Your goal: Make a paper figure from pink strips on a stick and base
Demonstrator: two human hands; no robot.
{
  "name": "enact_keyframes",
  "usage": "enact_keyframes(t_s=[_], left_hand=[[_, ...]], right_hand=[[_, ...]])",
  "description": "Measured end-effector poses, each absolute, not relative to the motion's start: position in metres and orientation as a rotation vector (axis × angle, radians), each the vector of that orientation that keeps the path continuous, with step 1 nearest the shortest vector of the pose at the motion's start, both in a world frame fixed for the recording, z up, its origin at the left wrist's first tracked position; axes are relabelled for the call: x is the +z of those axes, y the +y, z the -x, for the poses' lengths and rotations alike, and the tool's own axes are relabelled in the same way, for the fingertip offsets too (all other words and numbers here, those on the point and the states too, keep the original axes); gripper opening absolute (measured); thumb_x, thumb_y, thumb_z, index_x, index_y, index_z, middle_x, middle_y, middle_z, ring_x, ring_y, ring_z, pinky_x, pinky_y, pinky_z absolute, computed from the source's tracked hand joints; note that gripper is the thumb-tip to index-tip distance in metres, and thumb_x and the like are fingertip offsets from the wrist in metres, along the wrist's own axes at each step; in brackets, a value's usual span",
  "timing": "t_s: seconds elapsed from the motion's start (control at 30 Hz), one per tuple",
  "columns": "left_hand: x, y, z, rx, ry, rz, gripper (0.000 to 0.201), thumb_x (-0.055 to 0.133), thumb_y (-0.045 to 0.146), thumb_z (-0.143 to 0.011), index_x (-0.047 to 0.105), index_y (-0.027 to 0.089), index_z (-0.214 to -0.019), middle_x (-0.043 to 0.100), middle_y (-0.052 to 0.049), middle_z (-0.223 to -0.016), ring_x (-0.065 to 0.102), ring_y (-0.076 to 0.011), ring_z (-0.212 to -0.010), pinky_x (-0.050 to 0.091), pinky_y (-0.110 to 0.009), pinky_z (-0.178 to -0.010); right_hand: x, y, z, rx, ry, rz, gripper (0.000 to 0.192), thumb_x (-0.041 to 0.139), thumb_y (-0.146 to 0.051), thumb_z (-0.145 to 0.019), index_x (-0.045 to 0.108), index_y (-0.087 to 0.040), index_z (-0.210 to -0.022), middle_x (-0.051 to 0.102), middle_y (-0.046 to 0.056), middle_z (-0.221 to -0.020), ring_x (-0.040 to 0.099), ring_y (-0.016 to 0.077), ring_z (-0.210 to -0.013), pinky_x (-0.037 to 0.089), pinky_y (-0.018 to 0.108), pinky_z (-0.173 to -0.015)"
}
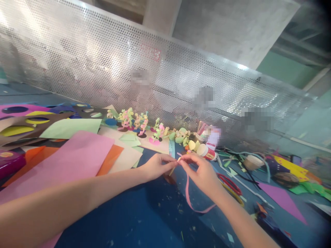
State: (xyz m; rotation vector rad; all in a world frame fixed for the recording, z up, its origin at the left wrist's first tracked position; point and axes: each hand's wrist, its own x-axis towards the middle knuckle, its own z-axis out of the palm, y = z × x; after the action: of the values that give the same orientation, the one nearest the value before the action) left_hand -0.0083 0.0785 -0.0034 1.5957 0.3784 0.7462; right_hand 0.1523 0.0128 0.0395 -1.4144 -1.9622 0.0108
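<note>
Strip (188,193) pinched between both hands, dangling below.

Both forearms are bare, with no sleeves, rings or watch showing.

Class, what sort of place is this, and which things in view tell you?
Probably a paper-craft worktable: coloured paper sheets lie spread out, small paper figures stand in a row, and a glue bottle lies nearby.

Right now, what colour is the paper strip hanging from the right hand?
Pink. The paper strip curls down from the right hand; clearest in the head view.
</note>
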Motion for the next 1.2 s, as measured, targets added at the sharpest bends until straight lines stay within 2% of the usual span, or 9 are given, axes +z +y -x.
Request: enact_keyframes(t_s=[0.27, 0.43, 0.53, 0.67, 0.8, 0.97, 1.1, 1.2], left_hand=[[-0.006, 0.081, 0.009, 0.741, 0.376, -1.595, 0.030, 0.050, 0.043, -0.079, 0.056, 0.014, -0.070, 0.053, 0.002, -0.057, 0.055, -0.0120, -0.055, 0.047, -0.024, -0.055], [-0.009, 0.083, 0.008, 0.754, 0.402, -1.646, 0.030, 0.046, 0.040, -0.081, 0.059, 0.014, -0.082, 0.058, 0.000, -0.065, 0.057, -0.0129, -0.061, 0.047, -0.025, -0.061], [-0.011, 0.085, 0.007, 0.777, 0.462, -1.705, 0.026, 0.048, 0.036, -0.080, 0.060, 0.015, -0.090, 0.063, -0.002, -0.075, 0.060, -0.0152, -0.070, 0.047, -0.026, -0.068], [-0.013, 0.089, 0.007, 0.779, 0.517, -1.854, 0.019, 0.052, 0.026, -0.076, 0.063, 0.015, -0.086, 0.065, -0.003, -0.082, 0.059, -0.0160, -0.078, 0.045, -0.025, -0.072], [-0.016, 0.090, 0.006, 0.758, 0.601, -1.950, 0.018, 0.052, 0.020, -0.072, 0.065, 0.017, -0.084, 0.066, -0.001, -0.079, 0.060, -0.0152, -0.073, 0.045, -0.023, -0.068], [-0.018, 0.091, 0.006, 0.765, 0.623, -1.966, 0.016, 0.054, 0.024, -0.072, 0.065, 0.017, -0.082, 0.066, -0.001, -0.077, 0.060, -0.0153, -0.071, 0.045, -0.022, -0.065], [-0.019, 0.091, 0.006, 0.780, 0.600, -1.964, 0.015, 0.053, 0.024, -0.074, 0.063, 0.016, -0.082, 0.065, -0.001, -0.077, 0.059, -0.0149, -0.072, 0.045, -0.022, -0.066], [-0.020, 0.091, 0.005, 0.815, 0.589, -1.948, 0.016, 0.051, 0.025, -0.077, 0.061, 0.016, -0.084, 0.064, -0.002, -0.080, 0.058, -0.0145, -0.074, 0.045, -0.023, -0.068]], right_hand=[[0.038, 0.015, -0.152, 0.074, -1.947, 1.453, 0.017, 0.050, -0.032, -0.083, 0.061, -0.020, -0.082, 0.065, 0.002, -0.083, 0.060, 0.0167, -0.080, 0.046, 0.028, -0.075], [0.039, 0.013, -0.155, 0.180, -1.972, 1.457, 0.023, 0.043, -0.035, -0.086, 0.061, -0.020, -0.088, 0.065, 0.005, -0.092, 0.059, 0.0188, -0.091, 0.045, 0.030, -0.080], [0.041, 0.008, -0.162, 0.350, -1.997, 1.485, 0.021, 0.046, -0.036, -0.084, 0.053, -0.021, -0.097, 0.064, 0.005, -0.093, 0.061, 0.0175, -0.087, 0.047, 0.031, -0.079], [0.042, 0.000, -0.176, 0.504, -2.027, 1.636, 0.036, 0.059, -0.035, -0.074, 0.040, -0.023, -0.102, 0.061, 0.004, -0.092, 0.062, 0.0172, -0.082, 0.049, 0.031, -0.073], [0.047, -0.008, -0.186, 0.614, -2.030, 1.696, 0.029, 0.058, -0.033, -0.074, 0.037, -0.024, -0.092, 0.061, 0.004, -0.089, 0.062, 0.0173, -0.080, 0.051, 0.030, -0.067], [0.058, -0.015, -0.185, 0.624, -2.039, 1.769, 0.026, 0.059, -0.030, -0.071, 0.035, -0.024, -0.081, 0.060, 0.001, -0.081, 0.061, 0.0164, -0.074, 0.049, 0.028, -0.064], [0.062, -0.017, -0.182, 0.712, -2.077, 1.799, 0.019, 0.055, -0.027, -0.074, 0.036, -0.024, -0.077, 0.058, -0.005, -0.067, 0.058, 0.0133, -0.063, 0.046, 0.024, -0.059], [0.063, -0.018, -0.185, 0.731, -2.114, 1.818, 0.021, 0.060, -0.031, -0.072, 0.042, -0.024, -0.081, 0.061, -0.004, -0.069, 0.058, 0.0135, -0.062, 0.045, 0.022, -0.056]])
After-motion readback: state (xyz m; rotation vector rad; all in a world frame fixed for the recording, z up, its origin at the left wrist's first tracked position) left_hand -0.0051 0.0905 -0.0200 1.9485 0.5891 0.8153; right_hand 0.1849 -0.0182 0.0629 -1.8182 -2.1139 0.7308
